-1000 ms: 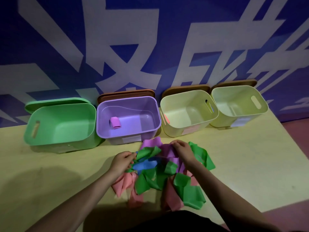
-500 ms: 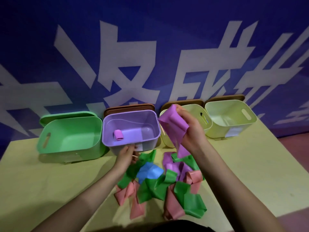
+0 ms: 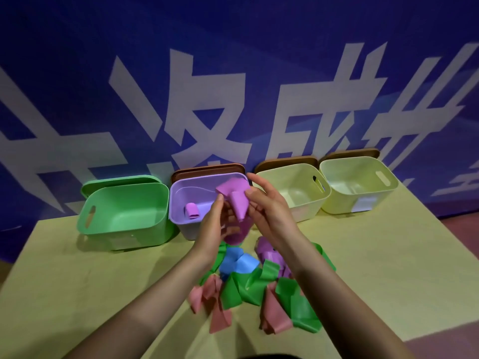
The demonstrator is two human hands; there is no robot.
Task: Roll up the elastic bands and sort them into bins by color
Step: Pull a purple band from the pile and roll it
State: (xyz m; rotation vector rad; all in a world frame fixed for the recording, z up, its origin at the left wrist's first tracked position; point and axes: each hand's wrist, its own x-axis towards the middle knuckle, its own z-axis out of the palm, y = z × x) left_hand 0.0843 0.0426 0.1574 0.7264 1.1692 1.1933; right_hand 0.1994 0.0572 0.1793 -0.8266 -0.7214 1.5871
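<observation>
Hands (image 3: 216, 224) pinch crumpled purple band (image 3: 234, 195).

I assess this as a staged sorting station inside an exhibition or demonstration hall rather than a home or kitchen. The backdrop (image 3: 77, 73) is a large blue printed wall bearing oversized white characters, of the kind used for event or company displays. Against it stands a plain pale yellow tabletop (image 3: 77, 281), with reddish flooring (image 3: 461, 234) visible past its right edge. Four plastic bins are lined up along the wall: a green bin (image 3: 124, 206), a purple bin (image 3: 186, 200) and two cream bins (image 3: 298, 187) (image 3: 357, 182), lids (image 3: 207, 170) propped behind them. A loose pile of coloured elastic bands (image 3: 248, 281) lies in front. Lighting is dim and bluish.
</observation>
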